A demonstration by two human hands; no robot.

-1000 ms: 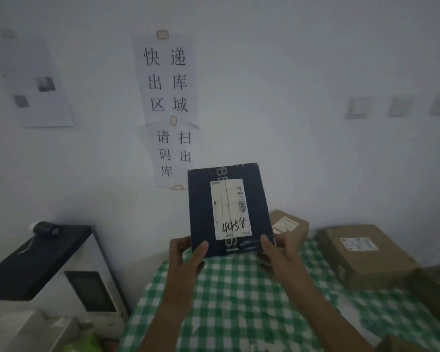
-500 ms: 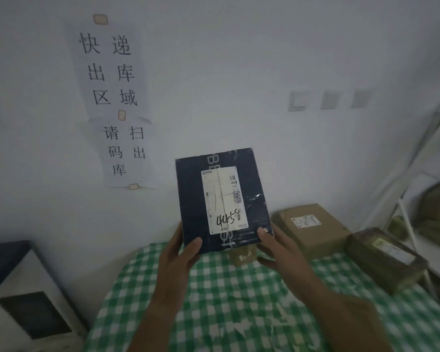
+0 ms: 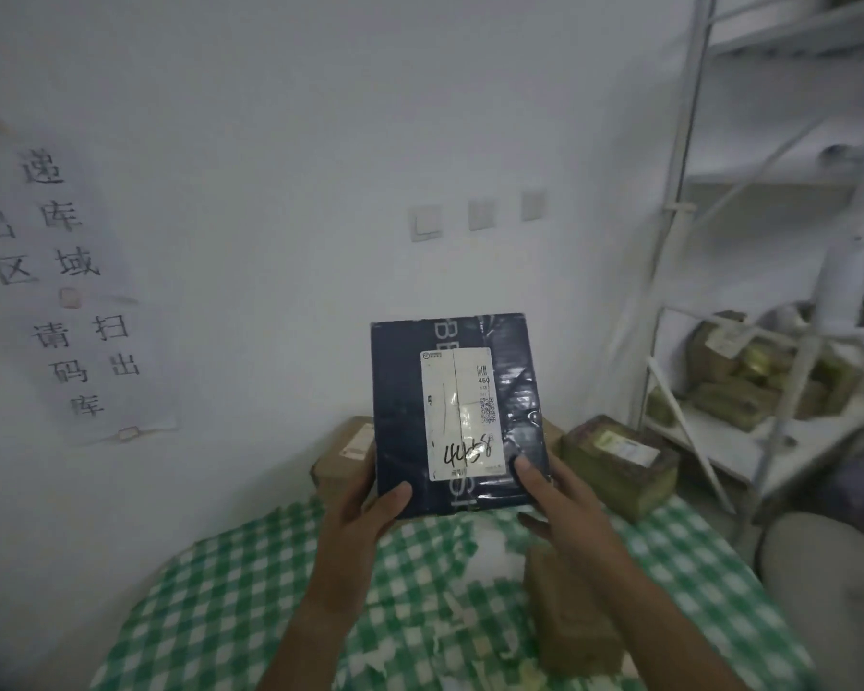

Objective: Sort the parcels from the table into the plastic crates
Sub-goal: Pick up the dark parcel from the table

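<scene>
a dark parcel (image 3: 457, 416) is held upright above the table (image 3: 250, 591), pinched at its lower corners by the left hand (image 3: 365, 516) and right hand (image 3: 554, 496). it looks light and stiff; its glossy wrap may slip, so edges are best gripped.

Left grip (image 3: 365, 511), right grip (image 3: 552, 496) raised, thumbs forward.
</scene>
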